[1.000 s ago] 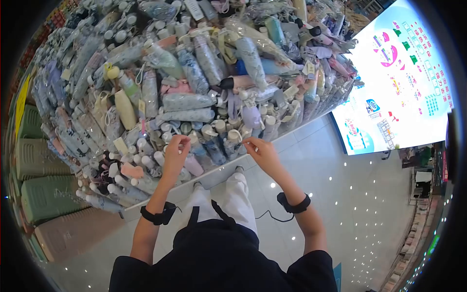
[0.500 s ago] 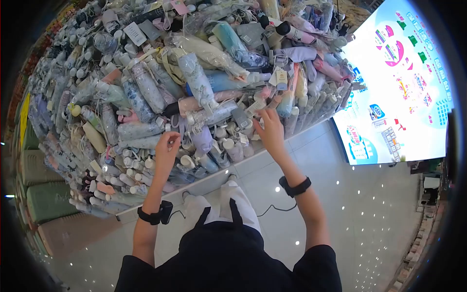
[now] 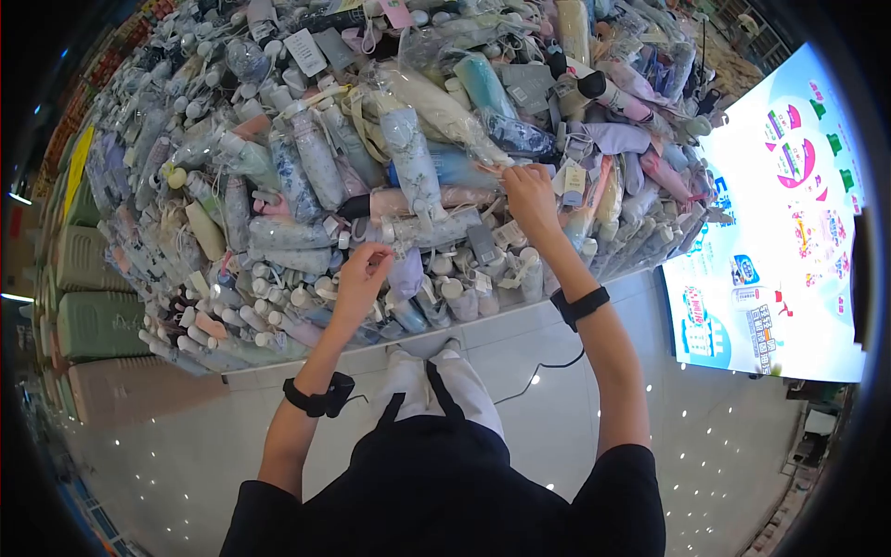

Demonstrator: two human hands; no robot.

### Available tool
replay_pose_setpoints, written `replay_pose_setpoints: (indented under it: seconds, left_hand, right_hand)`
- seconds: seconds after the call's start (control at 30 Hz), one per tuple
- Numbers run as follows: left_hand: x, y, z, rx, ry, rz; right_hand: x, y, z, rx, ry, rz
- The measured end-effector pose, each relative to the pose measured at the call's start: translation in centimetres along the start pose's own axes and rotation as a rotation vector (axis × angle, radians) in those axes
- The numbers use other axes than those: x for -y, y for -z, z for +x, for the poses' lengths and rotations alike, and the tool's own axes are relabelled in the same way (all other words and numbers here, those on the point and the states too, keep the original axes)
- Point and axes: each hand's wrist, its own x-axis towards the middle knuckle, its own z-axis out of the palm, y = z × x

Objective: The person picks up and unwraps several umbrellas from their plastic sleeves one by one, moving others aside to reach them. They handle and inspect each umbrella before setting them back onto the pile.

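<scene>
A dense pile of folded umbrellas in clear sleeves fills the display in front of me. My left hand (image 3: 364,274) hovers at its near side with curled fingers, thumb and fingertips close together, and nothing visible in them. Beside it are a lilac umbrella (image 3: 406,273) and a patterned one (image 3: 292,234). My right hand (image 3: 533,200) reaches into the pile with bent fingers, over the narrow end of a cream umbrella (image 3: 436,107) and the end of a blue umbrella (image 3: 445,169). Its fingertips are partly hidden. A floral umbrella (image 3: 411,162) lies to its left.
A bright printed display panel (image 3: 770,232) stands at the right. Green and beige cases (image 3: 97,325) line the left side. The display's pale front edge (image 3: 520,320) runs close before my feet, over a glossy tiled floor (image 3: 538,436). A black cable (image 3: 548,365) hangs near my legs.
The view has shifted, so the pile sits further right. My right hand has moved forward, from the hanging tags to the cream and blue umbrellas' ends. My left hand has shifted slightly right, still curled.
</scene>
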Motion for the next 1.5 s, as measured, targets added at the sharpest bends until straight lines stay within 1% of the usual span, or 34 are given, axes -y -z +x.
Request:
replay_pose_setpoints:
  seconds: [0.03, 0.13, 0.23, 0.33, 0.4, 0.43, 0.47, 0.53, 0.6, 0.63, 0.7, 0.73, 0.77, 0.8, 0.83, 0.87, 0.9, 1.0, 1.03, 1.13, 1.17, 1.3, 1.4, 1.43, 1.5]
  left_hand:
    - [-0.3, -0.4, 0.4, 0.017, 0.019, -0.012]
    - [0.5, -2.0, 2.1, 0.158, 0.022, -0.198]
    - [-0.3, -4.3, 4.2, 0.03, -0.208, 0.071]
    - [-2.7, -5.6, 6.7, -0.438, -0.456, 0.776]
    - [-2.5, -7.1, 8.5, -0.33, -0.237, 0.483]
    - [-2.1, -7.5, 9.2, -0.274, -0.13, 0.335]
    - [-1.6, -7.5, 9.9, -0.298, -0.148, 0.331]
    - [-0.8, -7.5, 10.5, -0.346, -0.182, 0.318]
    - [-1.4, -7.3, 10.3, -0.286, -0.081, 0.349]
    - [-1.9, -7.2, 10.4, -0.257, -0.039, 0.36]
    - [-2.4, -7.0, 9.9, -0.352, -0.146, 0.555]
    - [-2.6, -6.8, 9.4, -0.399, -0.199, 0.656]
    - [-2.8, -6.5, 9.1, -0.419, -0.207, 0.653]
    - [-2.8, -5.9, 9.2, -0.41, -0.3, 0.48]
    - [-2.9, -5.1, 9.3, -0.399, -0.384, 0.308]
    - [-2.8, -4.3, 9.2, -0.384, -0.461, 0.138]
    - [-4.1, -3.2, 8.6, -0.19, -0.371, -0.192]
    - [-6.5, -1.1, 7.4, 0.057, -0.161, -0.941]
    - [-6.4, 0.1, 7.3, 0.106, -0.113, -0.932]
    - [-6.8, 2.5, 6.7, 0.117, -0.011, -0.543]
    - [-6.5, 3.4, 6.3, 0.176, 0.02, -0.61]
    - [-6.6, 5.6, 4.0, 0.281, 0.098, -0.491]
    - [-5.7, 7.6, 2.1, 0.483, 0.046, -0.495]
    - [-5.6, 8.3, 1.8, 0.57, 0.053, -0.37]
    - [-4.9, 8.7, 1.0, 0.608, 0.091, -0.187]
  right_hand:
    - [0.5, 0.9, 0.4, -0.006, 0.014, 0.007]
    - [1.6, 2.9, 1.6, -0.029, 0.049, 0.034]
    - [2.3, 4.0, 3.0, -0.042, 0.071, 0.048]
    - [2.9, 5.7, 4.7, -0.043, 0.085, 0.041]
    - [2.8, 6.5, 5.4, -0.083, 0.11, 0.058]
    - [2.3, 7.4, 5.6, -0.139, 0.086, 0.063]
    - [1.6, 8.7, 5.9, -0.196, 0.063, 0.068]
    - [1.0, 13.7, 6.9, -0.37, -0.08, 0.048]
    - [0.6, 18.6, 7.0, -0.27, -0.364, 0.308]
    - [0.3, 19.5, 6.2, -0.222, -0.429, 0.416]
    - [-0.1, 20.6, 4.5, -0.127, -0.553, 0.628]
    - [0.5, 20.3, 3.6, -0.08, -0.574, 0.802]
    - [0.5, 19.3, 2.3, -0.032, -0.642, 0.933]
    - [1.0, 18.5, 1.2, 0.032, -0.765, 1.018]
    - [1.6, 17.7, 0.3, 0.093, -0.769, 1.003]
    - [2.2, 16.2, -0.7, 0.08, -0.814, 1.109]
    - [2.7, 15.0, -1.4, 0.111, -0.832, 1.155]
    - [4.6, 11.9, -3.2, 0.203, -0.874, 1.285]
    - [5.0, 11.0, -3.5, 0.235, -0.879, 1.328]
    - [5.7, 9.3, -4.6, 0.289, -0.898, 1.344]
    - [6.0, 9.0, -4.8, 0.3, -0.921, 1.318]
    - [7.0, 8.4, -5.3, 0.38, -0.914, 1.337]
    - [7.4, 8.2, -5.4, 0.43, -0.924, 1.302]
    - [7.6, 8.4, -5.3, 0.447, -0.918, 1.261]
    - [7.9, 8.4, -5.2, 0.462, -0.915, 1.229]
